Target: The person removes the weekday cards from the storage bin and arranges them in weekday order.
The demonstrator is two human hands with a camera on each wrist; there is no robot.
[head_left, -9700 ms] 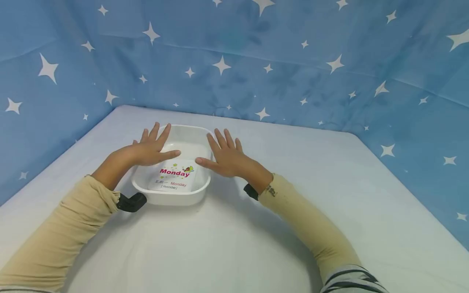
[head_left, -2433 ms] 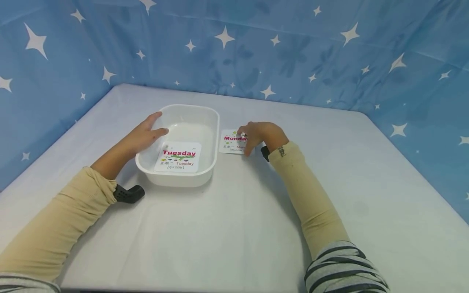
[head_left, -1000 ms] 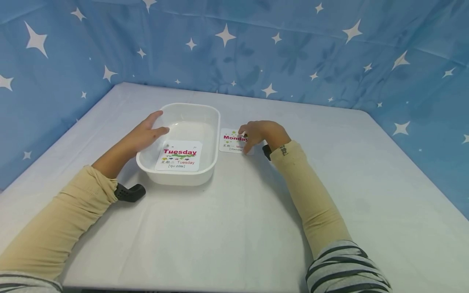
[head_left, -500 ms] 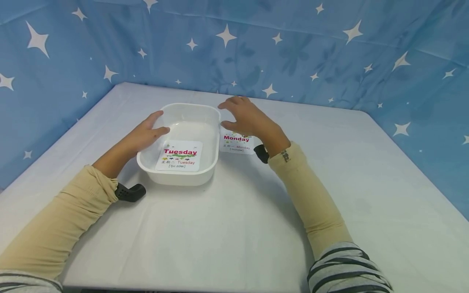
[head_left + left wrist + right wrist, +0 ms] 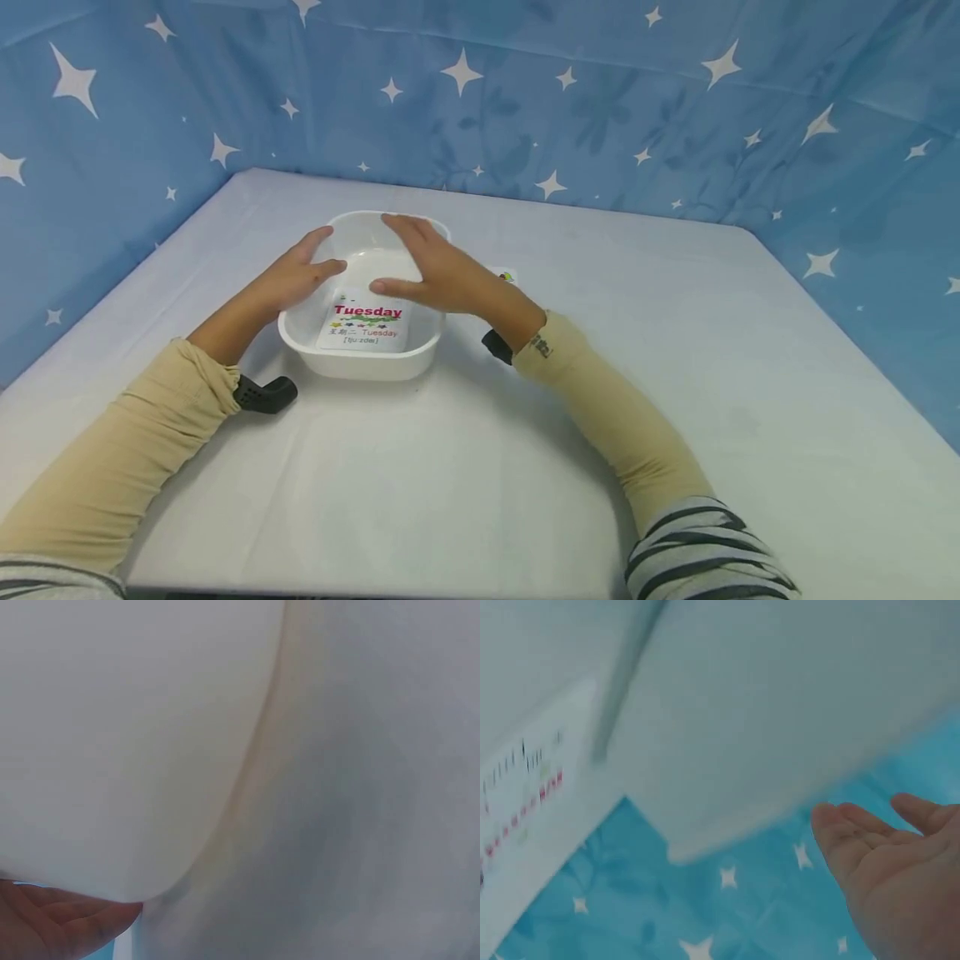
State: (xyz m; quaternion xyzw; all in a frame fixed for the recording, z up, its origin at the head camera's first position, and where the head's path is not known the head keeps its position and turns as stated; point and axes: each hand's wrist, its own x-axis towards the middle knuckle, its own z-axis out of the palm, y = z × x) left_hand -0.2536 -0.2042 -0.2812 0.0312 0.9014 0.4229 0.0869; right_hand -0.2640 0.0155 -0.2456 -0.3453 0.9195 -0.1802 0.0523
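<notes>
Half a second ago the right hand [image 5: 444,271] was above the Monday card [image 5: 507,274]; it now hangs over the tub [image 5: 358,365], while that card lies on the worktop [image 5: 690,325] just beside the tub's right edge, mostly hidden by the forearm. So Monday appears to be dealt with, and the work seems to have turned to the Tuesday card [image 5: 366,327], lying inside along the tub's near edge. The right hand is empty, thumb and fingers spread wide apart. The left hand [image 5: 291,279] holds the tub's left rim, thumb over the inside.
</notes>
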